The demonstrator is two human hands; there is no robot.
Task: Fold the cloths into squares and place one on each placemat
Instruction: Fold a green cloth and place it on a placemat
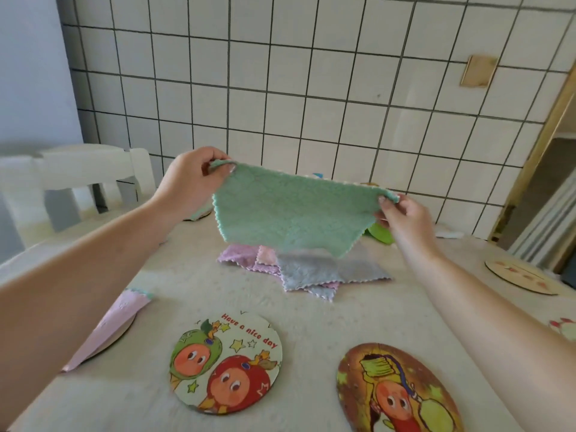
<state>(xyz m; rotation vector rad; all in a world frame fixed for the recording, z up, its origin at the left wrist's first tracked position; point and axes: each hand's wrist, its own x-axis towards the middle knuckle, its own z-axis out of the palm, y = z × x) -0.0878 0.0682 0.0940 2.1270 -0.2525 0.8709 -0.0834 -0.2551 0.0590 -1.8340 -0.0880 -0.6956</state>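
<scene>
Green fluffy square cloth (293,213) hangs from your left hand (190,179) and right hand (402,216), each pinching a top corner, so it drapes flat for folding above the bench (311,322).

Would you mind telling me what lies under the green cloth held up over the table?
Below the green fleecy cloth lies a loose pile: a grey cloth over lilac and pink ones. The pile's far part is hidden behind the hanging cloth.
</scene>
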